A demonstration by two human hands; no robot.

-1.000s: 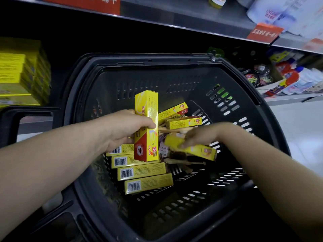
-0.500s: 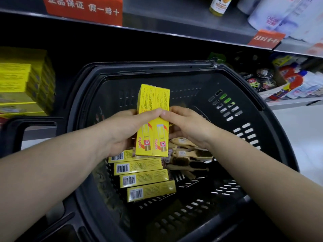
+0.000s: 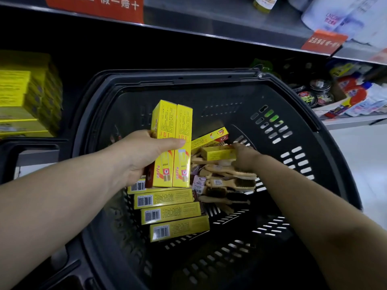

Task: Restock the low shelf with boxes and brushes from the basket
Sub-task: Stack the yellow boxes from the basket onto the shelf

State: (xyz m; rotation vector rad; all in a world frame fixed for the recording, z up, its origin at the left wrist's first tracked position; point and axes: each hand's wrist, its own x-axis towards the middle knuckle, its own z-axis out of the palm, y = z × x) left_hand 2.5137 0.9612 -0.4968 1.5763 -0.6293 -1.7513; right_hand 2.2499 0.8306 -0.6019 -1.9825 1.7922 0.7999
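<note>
Two yellow boxes (image 3: 171, 143) are held upright, side by side and touching, in the left hand (image 3: 144, 155). The thumb is laid across their fronts and the fingers are curled behind them. The pair is raised above the left half of the black basket (image 3: 188, 78).

The right hand (image 3: 245, 155) is reached down into the basket and is set against the end of a single box (image 3: 217, 153). This box lies flat on a heap of wooden brushes (image 3: 230, 181). The hand is dark and blurred, so it cannot be told whether the box is pinched or only touched. Just behind it, a tilted box (image 3: 209, 138) is propped on the same heap.

Four flat boxes (image 3: 169, 212) are laid in a stepped row on the basket floor, below the left hand, with their barcodes turned up.

Beyond the basket's left side, a stack of yellow cartons (image 3: 23, 101) is seen under the upper shelf (image 3: 209, 24). Red labels (image 3: 96, 5) are fixed along that shelf's edge. At the right, round tins (image 3: 314, 93) and coloured packets (image 3: 356, 95) are crowded together.
</note>
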